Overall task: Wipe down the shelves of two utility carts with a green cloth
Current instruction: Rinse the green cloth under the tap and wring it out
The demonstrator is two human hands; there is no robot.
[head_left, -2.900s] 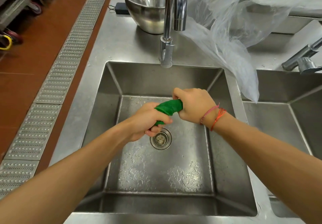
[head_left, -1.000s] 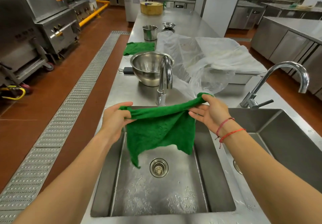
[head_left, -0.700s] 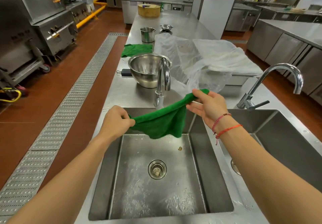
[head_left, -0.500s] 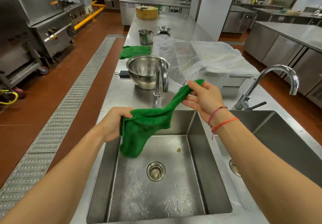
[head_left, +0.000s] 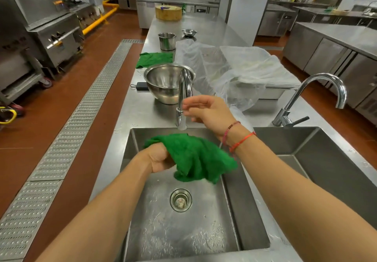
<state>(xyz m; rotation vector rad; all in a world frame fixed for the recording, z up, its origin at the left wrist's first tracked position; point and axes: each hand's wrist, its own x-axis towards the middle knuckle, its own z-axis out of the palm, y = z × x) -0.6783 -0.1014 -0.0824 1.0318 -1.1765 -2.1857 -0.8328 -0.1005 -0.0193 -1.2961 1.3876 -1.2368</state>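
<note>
A damp green cloth [head_left: 193, 157] hangs bunched over the left sink basin [head_left: 183, 231]. My left hand [head_left: 160, 158] grips its left end, fingers curled into the fabric. My right hand [head_left: 208, 111] is raised above and behind the cloth, near the tap [head_left: 183, 96], fingers loosely spread and holding nothing. No utility cart is in view.
A second green cloth [head_left: 154, 59] lies on the steel counter behind a large metal bowl [head_left: 166, 83]. Clear plastic sheeting [head_left: 234, 72] covers a tray to the right. A second basin [head_left: 326, 170] and tap [head_left: 318, 98] sit on the right. A floor drain grate [head_left: 71, 123] runs along the left.
My right hand let go of the cloth's corner and now hovers free by the tap. The cloth dropped into a bunch held by my left hand alone.
</note>
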